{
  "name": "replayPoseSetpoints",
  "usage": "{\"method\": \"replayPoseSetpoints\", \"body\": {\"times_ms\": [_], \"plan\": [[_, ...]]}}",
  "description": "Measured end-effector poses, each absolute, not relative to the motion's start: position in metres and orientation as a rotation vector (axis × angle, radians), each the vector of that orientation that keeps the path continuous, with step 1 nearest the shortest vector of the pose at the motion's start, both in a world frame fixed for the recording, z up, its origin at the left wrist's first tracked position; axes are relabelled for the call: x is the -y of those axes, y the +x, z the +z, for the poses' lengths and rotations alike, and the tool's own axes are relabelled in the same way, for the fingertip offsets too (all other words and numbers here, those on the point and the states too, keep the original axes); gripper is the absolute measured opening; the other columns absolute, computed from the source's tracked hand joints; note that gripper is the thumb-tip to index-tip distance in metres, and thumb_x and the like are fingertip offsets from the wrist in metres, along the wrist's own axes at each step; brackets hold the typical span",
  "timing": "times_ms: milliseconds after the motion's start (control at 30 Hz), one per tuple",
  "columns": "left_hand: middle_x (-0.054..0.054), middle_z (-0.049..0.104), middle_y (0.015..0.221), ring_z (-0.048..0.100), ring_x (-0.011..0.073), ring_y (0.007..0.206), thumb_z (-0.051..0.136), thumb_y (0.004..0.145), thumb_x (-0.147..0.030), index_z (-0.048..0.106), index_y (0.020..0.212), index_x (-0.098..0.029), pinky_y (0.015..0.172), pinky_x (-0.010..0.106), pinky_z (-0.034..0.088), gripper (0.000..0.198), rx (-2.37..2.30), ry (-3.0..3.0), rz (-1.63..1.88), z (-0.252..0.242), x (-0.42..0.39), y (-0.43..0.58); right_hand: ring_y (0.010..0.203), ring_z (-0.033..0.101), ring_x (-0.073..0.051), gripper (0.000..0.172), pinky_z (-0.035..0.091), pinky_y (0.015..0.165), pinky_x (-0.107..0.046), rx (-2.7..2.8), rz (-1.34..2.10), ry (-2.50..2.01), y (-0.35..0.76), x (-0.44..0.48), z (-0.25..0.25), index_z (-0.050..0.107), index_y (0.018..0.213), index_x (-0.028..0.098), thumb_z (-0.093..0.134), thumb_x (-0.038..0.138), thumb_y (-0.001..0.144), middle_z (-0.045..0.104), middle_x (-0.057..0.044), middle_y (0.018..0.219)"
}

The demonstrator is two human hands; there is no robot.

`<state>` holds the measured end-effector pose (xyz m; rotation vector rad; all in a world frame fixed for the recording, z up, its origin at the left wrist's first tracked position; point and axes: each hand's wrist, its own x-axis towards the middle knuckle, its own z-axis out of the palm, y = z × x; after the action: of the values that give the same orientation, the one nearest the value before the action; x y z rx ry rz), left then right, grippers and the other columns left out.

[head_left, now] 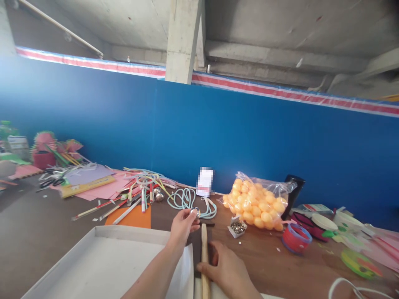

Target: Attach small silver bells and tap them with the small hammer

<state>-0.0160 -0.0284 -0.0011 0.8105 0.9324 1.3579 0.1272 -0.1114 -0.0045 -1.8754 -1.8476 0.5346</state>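
Right hand [229, 270]: thumb across wooden stick [204, 241], grip closure cannot be told | left hand [181, 229]: pinching shiny ball [195, 212] in fingertips, in front of pale-blue cord [208, 216] | white tray [134, 234]: beneath left forearm | bagged orange balls [254, 205]: rightward on bench [260, 253]

Two hands [229, 265], one thick stick [204, 245], one ruler [89, 187], one pair of scissors [55, 181], at least two shiny balls [195, 212], plus one bag [282, 188] of orange balls [254, 204], too many to count tbh.
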Motion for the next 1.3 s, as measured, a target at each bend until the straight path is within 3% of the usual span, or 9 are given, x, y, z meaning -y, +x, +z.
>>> {"method": "replayPoseSetpoints", "body": {"times_ms": [100, 200, 300, 400, 533, 733, 833, 1133, 1300], "plan": [[0.006, 0.062, 0.076, 0.062, 0.0138, 0.066, 0.071, 0.061, -0.041, 0.060, 0.083, -0.011, 0.059, 0.025, 0.053, 0.038, -0.938, 0.816, 1.367, -0.003, 0.027, -0.016, 0.067, 0.060, -0.019, 0.029, 0.034, 0.056, -0.025, 1.871, 0.427, -1.916, 0.119, 0.114, -0.007, 0.062, 0.092, 0.027, 0.061, 0.035, 0.065, 0.066, -0.001, 0.076], [0.005, 0.061, 0.076, 0.062, 0.0129, 0.065, 0.070, 0.064, -0.038, 0.059, 0.083, -0.011, 0.058, 0.023, 0.052, 0.035, -0.909, 0.806, 1.376, -0.005, 0.026, -0.016, 0.071, 0.060, -0.020, 0.025, 0.036, 0.058, -0.025, 1.807, 0.413, -1.920, 0.118, 0.112, -0.011, 0.062, 0.088, 0.024, 0.054, 0.025, 0.064, 0.067, -0.003, 0.080], [0.006, 0.062, 0.076, 0.062, 0.0124, 0.064, 0.069, 0.066, -0.035, 0.059, 0.084, -0.011, 0.058, 0.023, 0.052, 0.031, -0.845, 0.757, 1.385, -0.007, 0.026, -0.016, 0.071, 0.061, -0.019, 0.021, 0.040, 0.060, -0.024, 1.658, 0.658, -1.805, 0.124, 0.105, -0.013, 0.062, 0.081, 0.020, 0.049, 0.020, 0.064, 0.066, -0.004, 0.075], [0.008, 0.063, 0.078, 0.063, 0.0130, 0.064, 0.069, 0.068, -0.031, 0.058, 0.093, -0.012, 0.059, 0.024, 0.053, 0.033, -0.806, 0.678, 1.411, -0.006, 0.026, -0.017, 0.050, 0.057, -0.015, 0.015, 0.040, 0.046, -0.023, 1.436, 1.059, -1.681, 0.130, 0.098, -0.014, 0.058, 0.071, 0.017, 0.044, 0.023, 0.068, 0.057, 0.000, 0.055], [0.008, 0.064, 0.081, 0.063, 0.0127, 0.065, 0.067, 0.071, -0.027, 0.055, 0.106, -0.016, 0.059, 0.025, 0.053, 0.039, -0.756, 0.637, 1.421, -0.003, 0.026, -0.019, 0.034, 0.045, -0.010, 0.015, 0.038, 0.035, -0.020, 1.181, 1.358, -1.433, 0.129, 0.098, -0.014, 0.052, 0.080, 0.017, 0.044, 0.026, 0.071, 0.045, 0.007, 0.045], [0.005, 0.060, 0.076, 0.062, 0.0110, 0.062, 0.064, 0.074, -0.024, 0.055, 0.099, -0.013, 0.060, 0.024, 0.053, 0.028, -0.819, 0.596, 1.476, -0.002, 0.024, -0.021, 0.034, 0.042, -0.007, 0.035, 0.035, 0.032, -0.017, 1.201, 1.220, -1.198, 0.117, 0.114, 0.011, 0.046, 0.105, 0.017, 0.052, 0.036, 0.076, 0.050, 0.006, 0.052], [0.004, 0.059, 0.076, 0.061, 0.0109, 0.062, 0.063, 0.075, -0.025, 0.054, 0.097, -0.013, 0.062, 0.026, 0.053, 0.027, -0.846, 0.593, 1.505, -0.002, 0.022, -0.021, 0.039, 0.043, -0.007, 0.044, 0.036, 0.031, -0.017, 1.191, 1.100, -1.160, 0.112, 0.121, 0.019, 0.045, 0.110, 0.020, 0.056, 0.041, 0.073, 0.055, 0.002, 0.066], [0.006, 0.059, 0.077, 0.061, 0.0119, 0.063, 0.062, 0.075, -0.025, 0.053, 0.096, -0.013, 0.063, 0.028, 0.053, 0.026, -0.884, 0.630, 1.500, 0.000, 0.024, -0.020, 0.043, 0.051, -0.010, 0.043, 0.036, 0.033, -0.017, 1.313, 0.997, -1.188, 0.106, 0.119, 0.004, 0.050, 0.110, 0.016, 0.056, 0.035, 0.073, 0.060, -0.003, 0.073], [0.006, 0.059, 0.076, 0.061, 0.0118, 0.062, 0.063, 0.074, -0.027, 0.053, 0.096, -0.013, 0.063, 0.028, 0.053, 0.028, -0.894, 0.628, 1.512, -0.002, 0.023, -0.020, 0.046, 0.052, -0.011, 0.042, 0.043, 0.039, -0.020, 1.322, 0.943, -1.168, 0.105, 0.122, 0.009, 0.050, 0.112, 0.016, 0.055, 0.034, 0.074, 0.061, -0.004, 0.075]]}}
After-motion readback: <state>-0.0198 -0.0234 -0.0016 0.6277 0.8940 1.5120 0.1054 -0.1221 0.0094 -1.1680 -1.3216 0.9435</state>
